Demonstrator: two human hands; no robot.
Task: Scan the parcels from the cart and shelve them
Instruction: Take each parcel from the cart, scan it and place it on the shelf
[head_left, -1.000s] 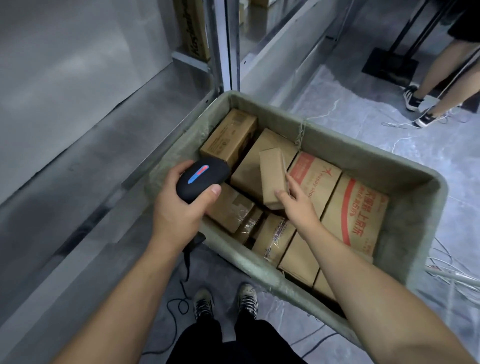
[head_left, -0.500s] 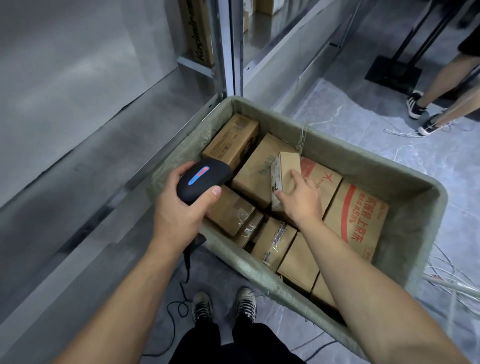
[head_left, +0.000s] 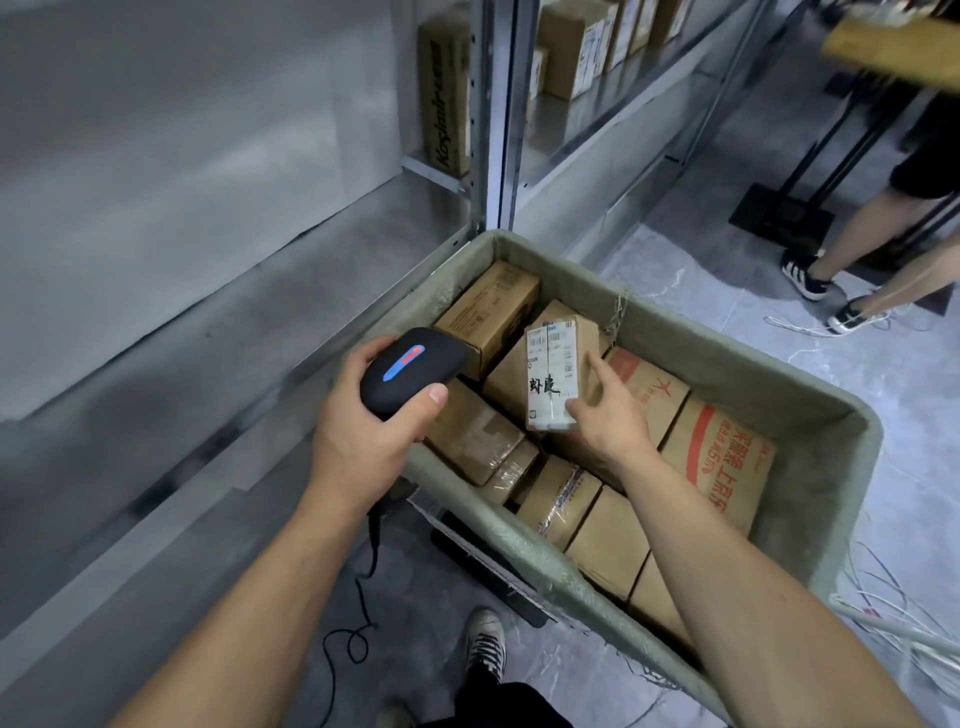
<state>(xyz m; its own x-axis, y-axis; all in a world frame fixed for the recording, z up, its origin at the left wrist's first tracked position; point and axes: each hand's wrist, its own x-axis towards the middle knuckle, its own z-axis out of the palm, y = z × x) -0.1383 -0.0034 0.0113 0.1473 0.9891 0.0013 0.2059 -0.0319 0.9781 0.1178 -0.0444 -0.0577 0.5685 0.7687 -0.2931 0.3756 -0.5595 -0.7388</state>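
Note:
A grey-green cart (head_left: 810, 467) holds several brown cardboard parcels. My right hand (head_left: 605, 415) grips a small parcel (head_left: 553, 374) tilted up above the others, its white label with barcodes and black handwriting facing me. My left hand (head_left: 363, 431) holds a black handheld scanner (head_left: 410, 371) with a blue and red light strip, just left of the small parcel and over the cart's near left corner. The scanner's cable (head_left: 363, 597) hangs down to the floor.
Grey metal shelving (head_left: 208, 312) runs along the left; its upper bay (head_left: 582, 47) holds several boxes and a tall carton (head_left: 447, 93). Another person's legs (head_left: 852, 260) stand at the far right by a black stand. White cords (head_left: 893, 623) lie on the floor right of the cart.
My right hand has lifted the small parcel and turned it so its labelled face shows. The scanner stays in my left hand beside it. The view has tilted up.

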